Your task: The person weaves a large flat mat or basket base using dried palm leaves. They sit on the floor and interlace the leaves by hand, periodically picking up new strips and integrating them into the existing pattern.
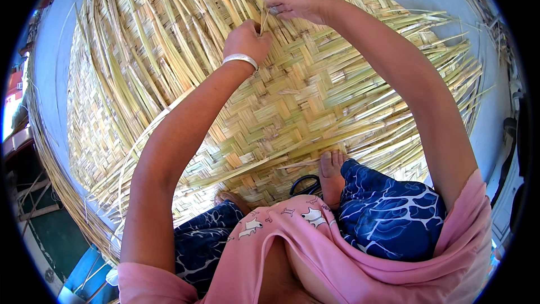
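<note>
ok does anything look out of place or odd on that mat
One thing stands out: a dark looped object beside the right foot, on the woven mat. It looks odd because it is dark and rounded among pale strips. I can't tell what it is. Nothing looks spilled.

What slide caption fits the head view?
Left hand and right hand hold a thin strip over a woven mat of pale strips.
</note>
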Demonstrator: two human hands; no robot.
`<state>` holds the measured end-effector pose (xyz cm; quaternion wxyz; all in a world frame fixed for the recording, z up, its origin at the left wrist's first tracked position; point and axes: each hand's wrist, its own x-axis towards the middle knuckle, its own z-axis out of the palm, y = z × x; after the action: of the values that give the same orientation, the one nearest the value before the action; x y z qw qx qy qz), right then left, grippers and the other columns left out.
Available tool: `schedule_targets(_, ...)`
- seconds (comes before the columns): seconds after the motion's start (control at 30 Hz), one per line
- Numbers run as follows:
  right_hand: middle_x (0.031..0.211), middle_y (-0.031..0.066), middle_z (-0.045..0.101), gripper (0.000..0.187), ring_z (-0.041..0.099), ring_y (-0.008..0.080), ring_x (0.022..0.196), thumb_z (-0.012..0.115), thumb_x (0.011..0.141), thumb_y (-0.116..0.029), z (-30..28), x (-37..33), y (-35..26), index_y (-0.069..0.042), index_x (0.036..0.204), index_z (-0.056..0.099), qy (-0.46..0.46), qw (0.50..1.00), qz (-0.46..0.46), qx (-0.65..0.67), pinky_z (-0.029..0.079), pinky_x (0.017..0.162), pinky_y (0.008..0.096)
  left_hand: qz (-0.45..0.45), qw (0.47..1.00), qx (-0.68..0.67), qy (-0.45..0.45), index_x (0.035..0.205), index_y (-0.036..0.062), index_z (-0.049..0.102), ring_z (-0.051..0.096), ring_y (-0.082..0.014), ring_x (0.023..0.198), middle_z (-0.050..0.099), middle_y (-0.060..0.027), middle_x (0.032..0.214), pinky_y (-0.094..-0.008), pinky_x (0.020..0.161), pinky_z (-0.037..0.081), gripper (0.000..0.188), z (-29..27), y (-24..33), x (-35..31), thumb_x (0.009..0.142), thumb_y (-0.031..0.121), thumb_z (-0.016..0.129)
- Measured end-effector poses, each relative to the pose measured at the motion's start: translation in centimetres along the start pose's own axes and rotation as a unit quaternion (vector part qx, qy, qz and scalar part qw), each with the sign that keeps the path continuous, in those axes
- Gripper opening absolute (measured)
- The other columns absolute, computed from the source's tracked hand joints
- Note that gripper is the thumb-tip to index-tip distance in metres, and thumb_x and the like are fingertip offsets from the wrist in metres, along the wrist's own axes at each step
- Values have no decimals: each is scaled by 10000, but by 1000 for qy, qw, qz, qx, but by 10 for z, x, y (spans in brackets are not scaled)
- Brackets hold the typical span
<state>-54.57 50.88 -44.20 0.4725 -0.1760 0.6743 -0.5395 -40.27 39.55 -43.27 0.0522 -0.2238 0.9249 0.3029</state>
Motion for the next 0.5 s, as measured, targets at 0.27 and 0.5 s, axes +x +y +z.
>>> schedule_targets(0.27,726,140,616,265,614,214,662,497,794,-192,3,48,9,49,865,581,22,801,-21,-598,500,644,348,-37,999,-21,-34,928,-59,583,588,-370,930,609,-264,929,-401,821,464,358,7,-6,18,735,242,605)
schedule_targets(0.5,645,145,605,223,596,211,551,537,760,-173,22,44,-19,43,729,579,84,892,73,-437,474,457,348,-176,930,-307,-98,856,-49,592,576,-239,531,578,-136,657,-357,504,459,262,17,-33,32,735,183,608)
